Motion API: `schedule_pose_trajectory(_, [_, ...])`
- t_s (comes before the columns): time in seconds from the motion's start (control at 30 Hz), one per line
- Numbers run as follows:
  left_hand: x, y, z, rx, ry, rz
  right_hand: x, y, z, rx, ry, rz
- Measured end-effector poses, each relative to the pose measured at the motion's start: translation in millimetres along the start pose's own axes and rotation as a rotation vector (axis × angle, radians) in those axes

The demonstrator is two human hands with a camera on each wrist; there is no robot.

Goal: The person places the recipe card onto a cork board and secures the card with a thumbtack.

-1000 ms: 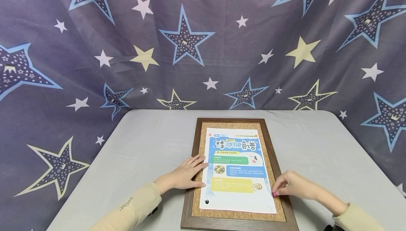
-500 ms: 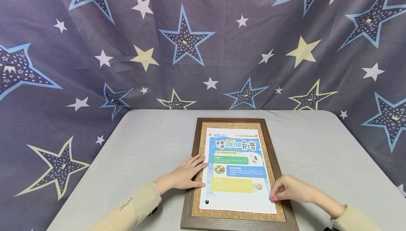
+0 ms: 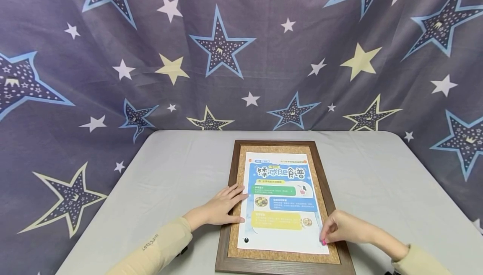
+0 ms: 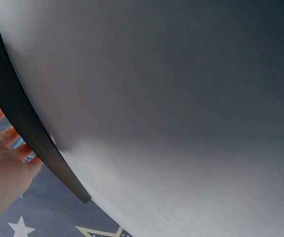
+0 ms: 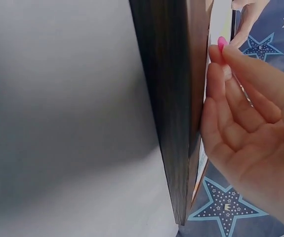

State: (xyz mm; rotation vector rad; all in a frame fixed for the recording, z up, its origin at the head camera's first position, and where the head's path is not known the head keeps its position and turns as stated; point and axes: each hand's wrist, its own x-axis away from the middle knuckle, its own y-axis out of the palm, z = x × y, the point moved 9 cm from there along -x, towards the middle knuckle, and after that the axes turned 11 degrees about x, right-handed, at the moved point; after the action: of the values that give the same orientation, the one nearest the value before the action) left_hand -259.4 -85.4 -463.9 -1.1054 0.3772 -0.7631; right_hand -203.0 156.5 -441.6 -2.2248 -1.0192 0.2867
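A printed poster (image 3: 281, 241) lies on a cork board (image 3: 241, 255) with a dark wooden frame (image 3: 283, 265). My right hand (image 3: 345, 227) pinches a small pink pushpin (image 5: 222, 42) between thumb and index finger, at the poster's lower right corner. The pin's point is hidden. My left hand (image 3: 220, 208) rests with spread fingers across the frame's left side, fingertips at the poster's left edge. A dark pushpin (image 3: 246, 240) sits in the lower left corner. Small orange round spots (image 3: 305, 162) show at both top corners.
The board lies on a table with a light grey cover (image 3: 181, 166). Behind the table hangs a purple-grey curtain (image 3: 264, 65) with a star pattern. The left wrist view shows mostly the table cover and the frame's outer side (image 4: 28, 113).
My right hand has moved slightly down and left, taking the pink pushpin from the poster's right edge to its lower right corner. My left hand has stayed in place.
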Motion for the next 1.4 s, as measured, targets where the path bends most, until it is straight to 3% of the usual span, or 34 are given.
schedule_pose_trajectory(0.37, [2.4,-1.3,1.4,0.081,0.092,0.051,-2.2,4.2,-0.4,-0.006,-0.002,-0.029])
schedule_pose_trajectory(0.7, [-0.1,0.3,-0.5,-0.002,-0.001,-0.002,-4.7,6.6,-2.9,0.008,-0.001,-0.053])
schedule_pose_trajectory(1.2, [2.9,-2.5,4.1,0.032,0.05,0.034,-7.1,9.0,-3.7,0.032,-0.003,-0.077])
schedule_pose_trajectory(1.4, [1.3,-1.2,1.7,0.014,0.023,0.021,-6.8,7.8,-4.1,0.05,-0.016,-0.065])
